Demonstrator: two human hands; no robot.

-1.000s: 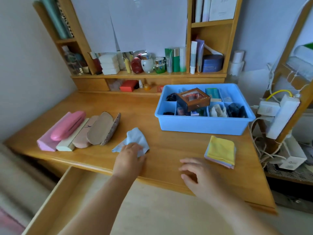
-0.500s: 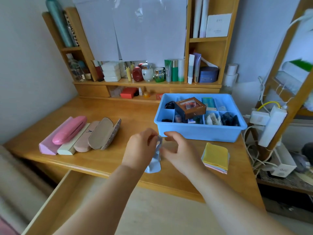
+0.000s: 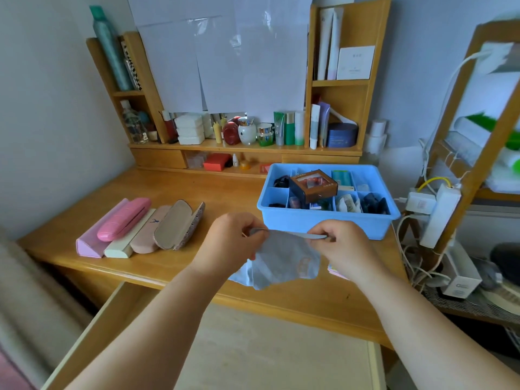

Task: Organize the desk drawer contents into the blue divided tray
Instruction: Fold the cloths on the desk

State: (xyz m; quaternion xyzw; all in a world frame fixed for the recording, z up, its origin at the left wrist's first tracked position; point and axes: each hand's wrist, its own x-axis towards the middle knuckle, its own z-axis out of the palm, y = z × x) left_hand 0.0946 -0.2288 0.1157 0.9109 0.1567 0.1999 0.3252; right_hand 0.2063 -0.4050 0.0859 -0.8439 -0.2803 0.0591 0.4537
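Desk point(image 3: 174, 266) with tray point(image 3: 323, 220), cases point(image 3: 140, 229)

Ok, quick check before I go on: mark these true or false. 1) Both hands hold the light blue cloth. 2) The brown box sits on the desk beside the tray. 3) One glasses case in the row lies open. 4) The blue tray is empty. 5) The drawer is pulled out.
1) True: the left hand and the right hand each pinch the top edge of the light blue cloth.
2) False: the brown box rests in the blue tray, across its dividers.
3) True: the open glasses case ends the row.
4) False: several compartments hold items.
5) True: the drawer is open below the desk.
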